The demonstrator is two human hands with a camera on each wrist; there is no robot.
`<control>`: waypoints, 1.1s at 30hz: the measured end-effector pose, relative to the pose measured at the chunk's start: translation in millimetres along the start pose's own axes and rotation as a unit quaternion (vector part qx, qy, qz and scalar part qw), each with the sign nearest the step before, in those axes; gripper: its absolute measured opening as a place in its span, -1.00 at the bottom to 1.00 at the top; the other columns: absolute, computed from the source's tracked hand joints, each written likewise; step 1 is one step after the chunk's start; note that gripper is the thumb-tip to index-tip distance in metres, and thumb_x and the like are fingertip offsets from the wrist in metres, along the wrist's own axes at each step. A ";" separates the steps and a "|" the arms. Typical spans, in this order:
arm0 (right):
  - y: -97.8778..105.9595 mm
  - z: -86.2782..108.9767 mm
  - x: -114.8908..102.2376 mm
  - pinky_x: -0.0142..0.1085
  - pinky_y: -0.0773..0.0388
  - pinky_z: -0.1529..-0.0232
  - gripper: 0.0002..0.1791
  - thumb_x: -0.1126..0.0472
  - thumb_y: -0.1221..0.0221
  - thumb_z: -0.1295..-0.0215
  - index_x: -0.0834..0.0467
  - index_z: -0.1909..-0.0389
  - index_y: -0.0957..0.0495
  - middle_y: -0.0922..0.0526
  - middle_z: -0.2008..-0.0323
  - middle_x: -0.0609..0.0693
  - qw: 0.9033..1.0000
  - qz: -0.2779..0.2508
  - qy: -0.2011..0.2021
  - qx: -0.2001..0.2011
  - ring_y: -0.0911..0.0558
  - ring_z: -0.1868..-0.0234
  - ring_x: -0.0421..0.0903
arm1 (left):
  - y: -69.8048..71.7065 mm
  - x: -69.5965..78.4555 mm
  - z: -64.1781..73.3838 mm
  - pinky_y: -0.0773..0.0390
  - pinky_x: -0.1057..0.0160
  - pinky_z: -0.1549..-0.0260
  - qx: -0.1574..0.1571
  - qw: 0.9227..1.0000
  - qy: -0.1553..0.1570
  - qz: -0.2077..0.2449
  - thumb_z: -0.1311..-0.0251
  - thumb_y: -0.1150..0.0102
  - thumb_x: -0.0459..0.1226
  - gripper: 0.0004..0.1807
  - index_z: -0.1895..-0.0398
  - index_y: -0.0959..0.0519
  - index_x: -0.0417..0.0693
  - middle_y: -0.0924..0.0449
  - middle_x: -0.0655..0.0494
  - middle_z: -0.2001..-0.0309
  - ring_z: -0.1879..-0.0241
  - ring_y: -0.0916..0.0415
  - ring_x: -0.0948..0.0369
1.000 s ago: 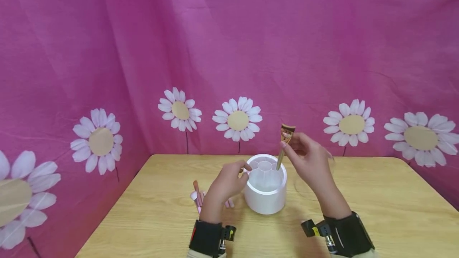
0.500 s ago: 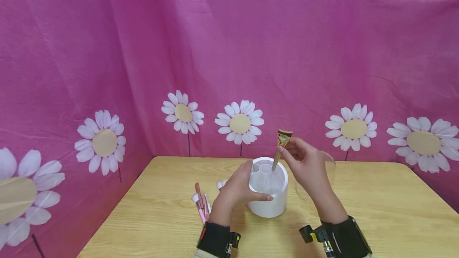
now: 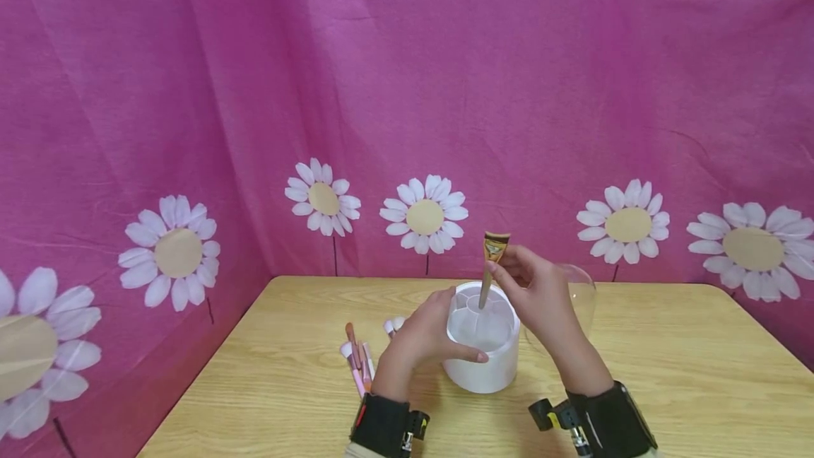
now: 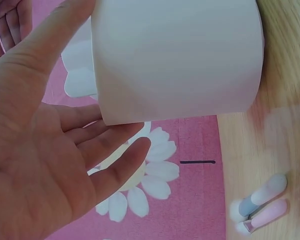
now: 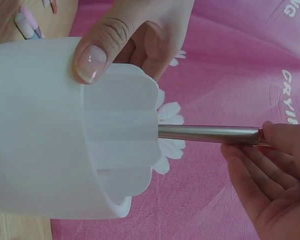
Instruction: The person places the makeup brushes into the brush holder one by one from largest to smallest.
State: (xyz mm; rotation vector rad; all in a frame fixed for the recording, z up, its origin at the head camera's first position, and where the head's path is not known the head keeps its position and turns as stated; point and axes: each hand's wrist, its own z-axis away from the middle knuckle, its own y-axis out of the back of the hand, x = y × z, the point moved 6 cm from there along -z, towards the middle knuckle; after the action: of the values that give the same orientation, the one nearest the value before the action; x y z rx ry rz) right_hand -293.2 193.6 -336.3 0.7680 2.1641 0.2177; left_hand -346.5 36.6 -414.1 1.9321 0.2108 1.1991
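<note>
A white round brush holder point(image 3: 480, 377) with a divided insert stands on the table. My left hand point(image 3: 420, 334) holds its left side, thumb at the front rim and fingers toward the far side. My right hand point(image 3: 540, 295) pinches a gold-handled makeup brush point(image 3: 495, 249), its flared, dark-tipped head upward. The handle's lower end is at the insert; in the right wrist view the metallic handle point(image 5: 205, 133) meets the insert's scalloped edge point(image 5: 122, 125). Whether the tip sits inside a compartment is hidden there.
Several makeup brushes point(image 3: 357, 366) lie left of my left hand, and more brushes point(image 3: 391, 326) lie just behind it. A clear cover point(image 3: 581, 295) stands behind my right hand. The wooden table point(image 3: 280, 387) ends at a pink flowered cloth point(image 3: 521, 90).
My left hand has shifted from the holder's left rim to a wider grip with the thumb across its front. The brush has moved left and slightly down, its handle more upright.
</note>
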 end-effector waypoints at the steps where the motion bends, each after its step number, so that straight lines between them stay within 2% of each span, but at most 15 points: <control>1: -0.4 0.1 0.2 -0.46 -0.61 0.25 -0.78 0.31 -0.32 -0.33 0.31 0.06 -0.65 -0.77 0.27 0.13 1.000 0.003 -0.001 -0.002 -0.75 0.26 -0.01 | -0.2 0.0 0.1 -0.54 0.15 -0.08 0.000 1.000 0.000 0.000 0.30 -0.73 0.00 0.03 -0.32 -0.42 -0.04 -0.54 0.15 -0.12 -0.08 -0.51 0.22; 12: -3.1 -1.7 2.1 -0.19 -0.68 0.18 -0.81 0.29 -0.27 -0.39 0.31 0.07 -0.63 -0.76 0.26 0.15 0.999 0.019 -0.013 -0.029 -0.75 0.22 0.05 | 0.9 -2.5 -2.3 -0.54 0.14 -0.08 -0.001 1.000 0.008 0.004 0.31 -0.73 0.03 0.04 -0.33 -0.42 0.00 -0.53 0.18 -0.13 -0.08 -0.49 0.23; 18: -7.1 -1.3 5.5 -0.03 -0.70 0.15 -0.80 0.25 -0.24 -0.43 0.29 0.06 -0.62 -0.75 0.27 0.12 0.998 0.029 -0.018 -0.047 -0.74 0.22 0.05 | 0.4 -3.3 -3.1 -0.53 0.15 -0.09 -0.002 1.000 -0.003 0.019 0.30 -0.74 0.00 0.01 -0.31 -0.44 0.02 -0.54 0.20 -0.12 -0.08 -0.49 0.25; 23: -9.8 -0.1 5.9 0.00 -0.70 0.13 -0.83 0.24 -0.21 -0.45 0.28 0.09 -0.61 -0.73 0.29 0.11 0.997 0.039 -0.021 -0.062 -0.72 0.23 0.04 | 0.6 -3.4 0.9 -0.54 0.13 -0.09 -0.004 1.000 0.005 0.013 0.29 -0.73 0.01 0.03 -0.34 -0.41 -0.01 -0.51 0.16 -0.15 -0.10 -0.47 0.22; 33: -12.3 -2.4 3.3 -0.01 -0.70 0.13 -0.84 0.31 -0.26 -0.40 0.26 0.09 -0.54 -0.75 0.26 0.14 0.997 0.025 -0.005 -0.077 -0.74 0.23 0.07 | 2.2 -2.0 -2.3 -0.55 0.08 -0.08 -0.015 1.000 0.022 0.001 0.24 -0.71 0.02 0.07 -0.39 -0.35 -0.02 -0.46 0.12 -0.18 -0.12 -0.44 0.19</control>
State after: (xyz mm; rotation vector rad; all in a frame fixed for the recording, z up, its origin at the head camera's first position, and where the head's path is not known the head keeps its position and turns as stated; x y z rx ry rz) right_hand -302.1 186.0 -341.7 0.7327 2.0920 0.4010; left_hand -350.1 35.4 -413.4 1.8811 0.2121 1.2403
